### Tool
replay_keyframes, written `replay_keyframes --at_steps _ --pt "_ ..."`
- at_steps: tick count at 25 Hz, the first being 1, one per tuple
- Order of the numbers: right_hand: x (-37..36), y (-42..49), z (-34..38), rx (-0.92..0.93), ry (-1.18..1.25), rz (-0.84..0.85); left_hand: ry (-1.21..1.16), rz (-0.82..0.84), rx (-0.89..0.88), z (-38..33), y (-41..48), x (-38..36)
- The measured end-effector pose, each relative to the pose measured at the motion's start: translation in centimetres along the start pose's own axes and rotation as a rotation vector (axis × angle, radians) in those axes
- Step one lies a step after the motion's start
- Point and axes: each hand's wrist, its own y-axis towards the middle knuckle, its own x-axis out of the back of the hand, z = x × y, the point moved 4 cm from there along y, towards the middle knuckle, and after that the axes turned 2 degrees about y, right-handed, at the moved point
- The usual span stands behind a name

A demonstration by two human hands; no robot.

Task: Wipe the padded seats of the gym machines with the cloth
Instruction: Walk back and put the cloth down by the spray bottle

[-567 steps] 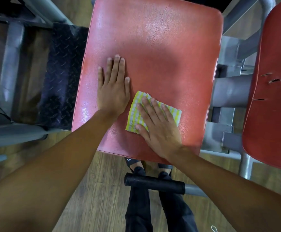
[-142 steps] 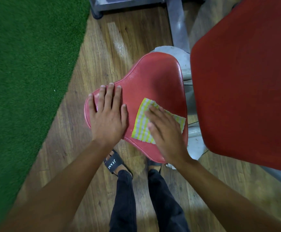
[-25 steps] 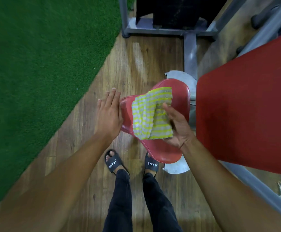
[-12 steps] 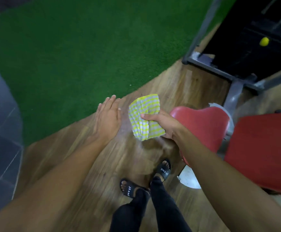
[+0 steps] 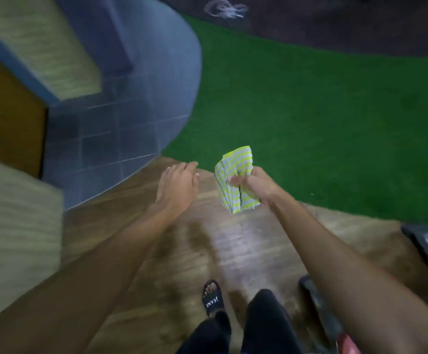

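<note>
Soft matt cloth (image 5: 236, 180) in yellow and white stripes, creased. Wood-plank floor (image 5: 233, 251) with a dull sheen and visible grain. Rough, fuzzy green turf (image 5: 310, 123), matt. Smooth grey-blue tiles (image 5: 121, 139) with thin pale joints. Matt black sandal (image 5: 213, 300), rubbery-looking. Dark matt fabric on the trousers (image 5: 266, 323).

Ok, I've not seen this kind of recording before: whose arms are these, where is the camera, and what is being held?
There is no robot here. A person wears a wide-angle camera on the head, looking forward and down, so the two arms are their own. The right hand grips a crumpled yellow-and-white striped cloth. The left hand is relaxed and holds nothing. Below are a wooden floor, green turf and grey tiles, and one foot in a black sandal. The picture is motion-blurred.
</note>
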Motion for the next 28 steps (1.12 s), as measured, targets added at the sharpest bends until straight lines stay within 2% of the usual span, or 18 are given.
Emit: replay_keyframes --at_steps 8,13,16,20,25,28 --pt "-27.2 5.0 5.8 -0.01 -0.395 0.453 -0.06 -0.189 0.683 22.0 -11.0 8.3" --pt "-44.4 2.5 5.4 0.023 -0.645 0.83 -0.158 -0.343 1.108 30.7 -22.1 11.6" --pt "-53.7 -2.0 2.5 0.002 -0.779 1.055 -0.184 -0.469 1.396 32.2 -30.9 13.0" --pt "-62.1 -11.2 -4.3 -0.037 -0.955 1.329 -0.19 -0.599 1.714 31.4 -44.0 12.4" --pt "-69.0 -25.2 -16.6 -0.044 -1.15 1.613 -0.157 -0.745 2.004 28.3 -61.7 10.1" --pt "-72.2 -35.1 -24.3 0.014 -1.217 1.739 -0.132 -0.807 2.148 26.3 -73.2 8.6"
